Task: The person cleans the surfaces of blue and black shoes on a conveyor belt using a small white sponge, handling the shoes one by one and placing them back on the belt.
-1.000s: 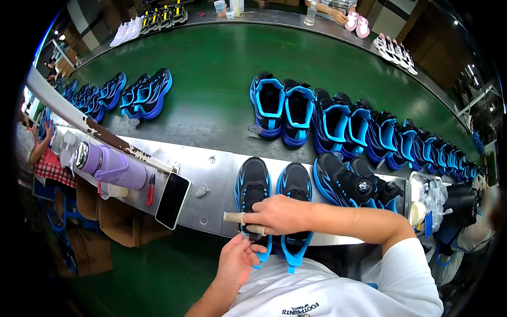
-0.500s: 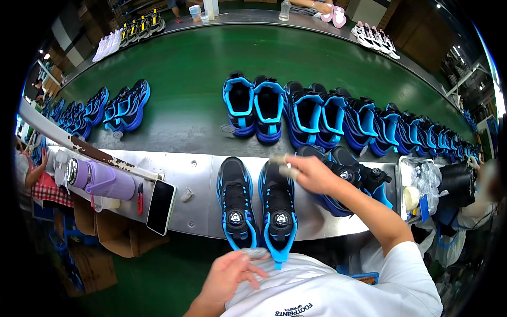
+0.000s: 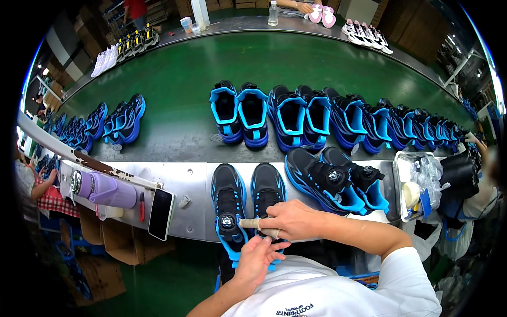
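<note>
A pair of black and blue sneakers stands toes-away in front of me: the left sneaker (image 3: 228, 185) shows its round dial, while the right sneaker (image 3: 268, 182) is covered at its dial and collar by my hands. My right hand (image 3: 296, 221) lies across the right sneaker, its fingers, two in tan covers, stretched leftward to beside the left sneaker's dial. Just below, my left hand (image 3: 256, 260) has thumb and fingertips drawn together against the right hand's fingers; anything between them is hidden. Another pair of sneakers (image 3: 311, 171) sits to the right.
Along the green conveyor belt (image 3: 174, 68) stand several more blue-black sneakers (image 3: 291, 119). On the metal ledge (image 3: 185, 177) lie a phone (image 3: 161, 214), a red pen-like tool (image 3: 141, 206) and a purple bottle (image 3: 113, 190). A tray (image 3: 401, 211) of clear plastic bits stands right.
My right hand has come from the right sneaker's toe back to its dial, meeting my left hand, which has risen rightward. The clear plastic piece at my left fingertips no longer shows.
</note>
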The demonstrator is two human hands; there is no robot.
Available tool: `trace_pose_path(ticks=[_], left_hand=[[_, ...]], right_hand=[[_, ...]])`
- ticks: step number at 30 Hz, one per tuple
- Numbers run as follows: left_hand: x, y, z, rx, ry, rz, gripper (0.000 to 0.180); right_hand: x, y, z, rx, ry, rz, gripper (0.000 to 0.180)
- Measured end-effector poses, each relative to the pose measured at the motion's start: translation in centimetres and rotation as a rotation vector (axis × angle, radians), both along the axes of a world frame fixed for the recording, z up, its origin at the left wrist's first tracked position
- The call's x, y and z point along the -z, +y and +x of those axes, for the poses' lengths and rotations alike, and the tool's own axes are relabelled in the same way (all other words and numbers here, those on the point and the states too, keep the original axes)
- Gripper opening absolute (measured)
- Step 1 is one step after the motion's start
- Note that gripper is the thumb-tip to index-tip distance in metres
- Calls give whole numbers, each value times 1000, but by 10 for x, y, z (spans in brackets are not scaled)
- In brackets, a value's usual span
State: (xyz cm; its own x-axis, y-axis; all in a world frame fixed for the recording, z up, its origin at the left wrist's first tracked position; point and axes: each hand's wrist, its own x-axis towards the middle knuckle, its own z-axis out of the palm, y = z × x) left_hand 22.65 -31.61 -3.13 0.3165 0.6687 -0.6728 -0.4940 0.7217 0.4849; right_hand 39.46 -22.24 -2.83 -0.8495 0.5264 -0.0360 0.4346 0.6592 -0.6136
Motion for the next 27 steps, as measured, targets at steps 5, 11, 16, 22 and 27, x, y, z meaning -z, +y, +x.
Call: trace_pose_path(ticks=[5,11,16,22,27], left_hand=[[-3,0,2,41,-1,-2,27],[0,-5,13,29,59,26,25],[2,-2,10,62,-9,30,23],[-1,-7,24,1,65,3,28],[-15,0,10,191,55,-15,33]], right_hand=[[-13,20,12,-80,108,93,38],[10,-7,3,28,110,138,41],[1,0,13,94,177,-77,40],[15,-4,17,-100,208,119,43],[12,-13,32,477,429,-370,51]])
